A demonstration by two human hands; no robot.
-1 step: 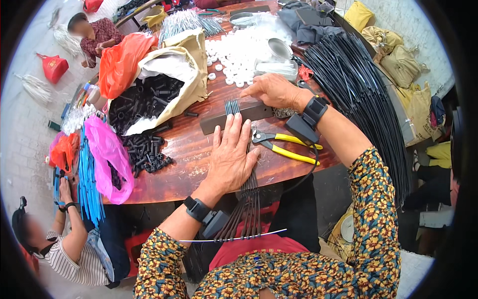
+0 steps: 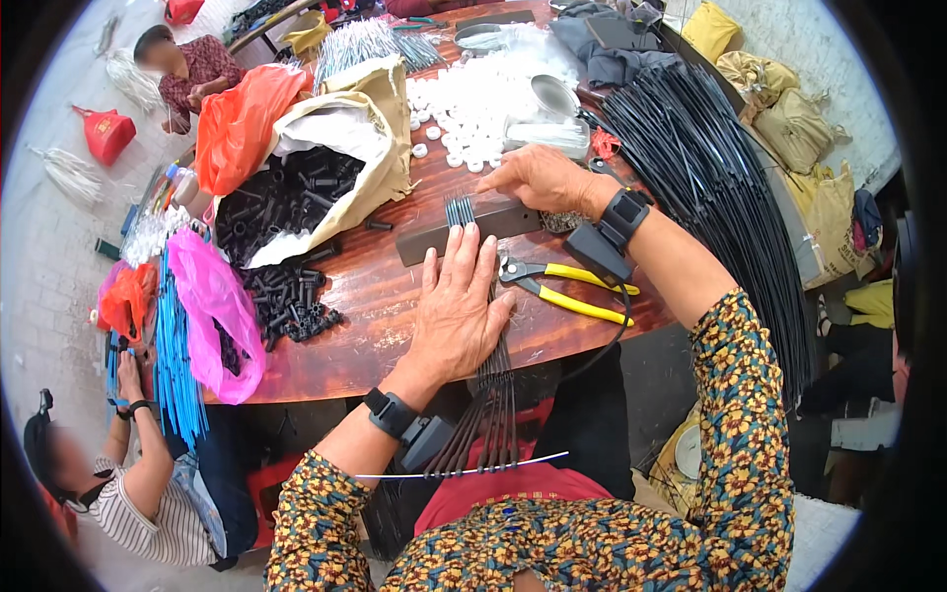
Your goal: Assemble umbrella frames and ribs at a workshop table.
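Note:
My left hand (image 2: 456,316) lies flat, fingers stretched, over a row of thin dark rods (image 2: 493,395). Their greyish tips stick out past its fingertips across a dark rectangular block (image 2: 419,246). The lower ends fan out over the table edge, strung along a thin white stick (image 2: 543,458) in front of my body. Above the block's right part, my right hand (image 2: 547,183) is bent with its fingers drawn together, pointing left; whatever it may hold is too small to make out. Yellow-handled pliers (image 2: 582,304) lie right of my left hand, jaws toward it.
A sack of black plastic parts (image 2: 395,128) stands left, with loose black pieces (image 2: 296,301) spilled beside it. White rings (image 2: 464,109) are heaped behind. Long black rods (image 2: 720,187) cover the right side. A pink bag (image 2: 222,331) hangs at the left edge; a co-worker (image 2: 148,493) sits there.

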